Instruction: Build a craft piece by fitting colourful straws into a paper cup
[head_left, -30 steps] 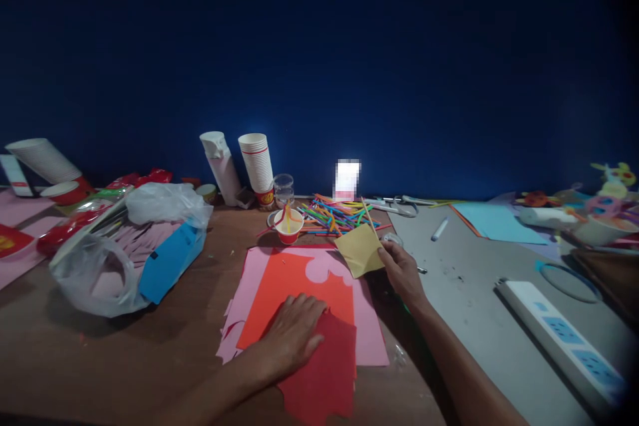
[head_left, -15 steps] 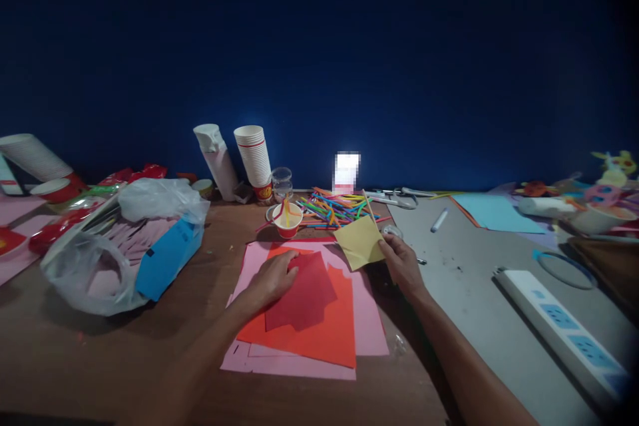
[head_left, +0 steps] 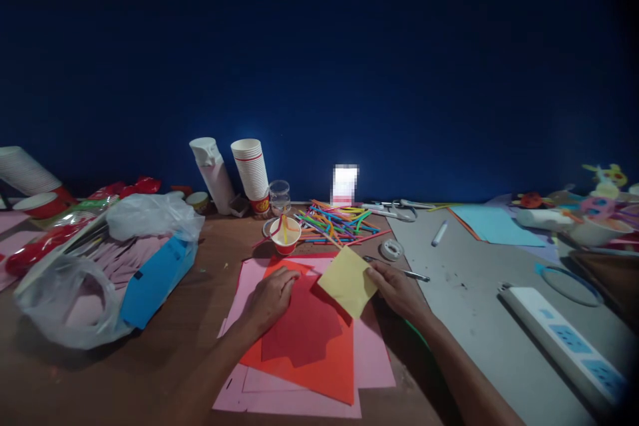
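Note:
My right hand (head_left: 399, 289) pinches a yellow square of paper (head_left: 348, 283) at its right corner, above the stacked sheets. A thin pale stick (head_left: 338, 242) pokes out past the paper's top edge; its other end is hidden. My left hand (head_left: 271, 298) rests on dark red paper (head_left: 307, 323) with fingers curled in; whether anything is between them is hidden. Under the dark red pieces lie an orange-red sheet (head_left: 329, 376) and larger pink sheets (head_left: 377, 363). Just behind the sheets stands a paper cup (head_left: 286, 246) with bent coloured straws in it.
A pile of coloured straws (head_left: 339, 223) lies at the back, with a tape roll (head_left: 391, 250) and a pen (head_left: 417, 276) nearby. Stacked cups (head_left: 250, 173) stand behind. At left sits a plastic bag (head_left: 74, 319); at right, a power strip (head_left: 564, 333) and blue paper (head_left: 494, 223).
My right hand has brought the yellow paper and stick down and left, nearer my left hand. My left hand's fingers have curled in. The view has tilted up slightly.

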Motion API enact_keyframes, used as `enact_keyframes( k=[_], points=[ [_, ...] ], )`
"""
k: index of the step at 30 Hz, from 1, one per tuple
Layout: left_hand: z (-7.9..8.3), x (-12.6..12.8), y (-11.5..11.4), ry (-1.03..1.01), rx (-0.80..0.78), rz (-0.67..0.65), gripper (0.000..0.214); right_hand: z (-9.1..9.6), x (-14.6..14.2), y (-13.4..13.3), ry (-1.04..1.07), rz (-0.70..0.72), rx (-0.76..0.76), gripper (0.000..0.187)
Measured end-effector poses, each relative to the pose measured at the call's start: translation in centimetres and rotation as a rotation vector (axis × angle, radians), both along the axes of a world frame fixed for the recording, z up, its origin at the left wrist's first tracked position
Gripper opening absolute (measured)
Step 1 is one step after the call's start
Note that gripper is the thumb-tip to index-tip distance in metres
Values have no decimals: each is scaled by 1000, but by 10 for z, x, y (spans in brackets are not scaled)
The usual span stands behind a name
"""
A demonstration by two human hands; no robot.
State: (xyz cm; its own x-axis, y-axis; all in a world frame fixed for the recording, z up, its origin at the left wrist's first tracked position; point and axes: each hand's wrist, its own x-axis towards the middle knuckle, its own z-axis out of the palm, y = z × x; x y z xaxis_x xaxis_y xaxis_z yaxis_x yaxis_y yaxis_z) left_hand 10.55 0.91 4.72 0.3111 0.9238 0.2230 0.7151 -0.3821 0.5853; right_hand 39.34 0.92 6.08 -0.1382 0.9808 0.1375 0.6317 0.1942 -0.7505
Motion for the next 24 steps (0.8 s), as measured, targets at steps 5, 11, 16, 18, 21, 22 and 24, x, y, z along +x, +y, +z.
enact_keyframes(
  k=[5,11,16,18,21,22,24],
  points=[
    [3,-1,-4,26,-4,8,28,2,-11,-9,-229,204,16,27],
    [2,-1,-1,-13,-38,11,29,-8,-20,-14,-375,185,54,24],
    [1,-4,2,-96,-100,36,29,-10,-22,-15,-428,134,94,26],
    [2,-3,2,-100,-110,49,29,-11,-21,-15,-447,113,106,27],
    [4,-3,1,-72,-116,90,31,-11,-20,-14,-466,100,119,28],
    [4,-3,0,-61,-117,110,31,-11,-20,-14,-469,95,122,28],
    [4,-3,0,-47,-126,139,32,-11,-20,-14,-467,92,122,28]
  ],
)
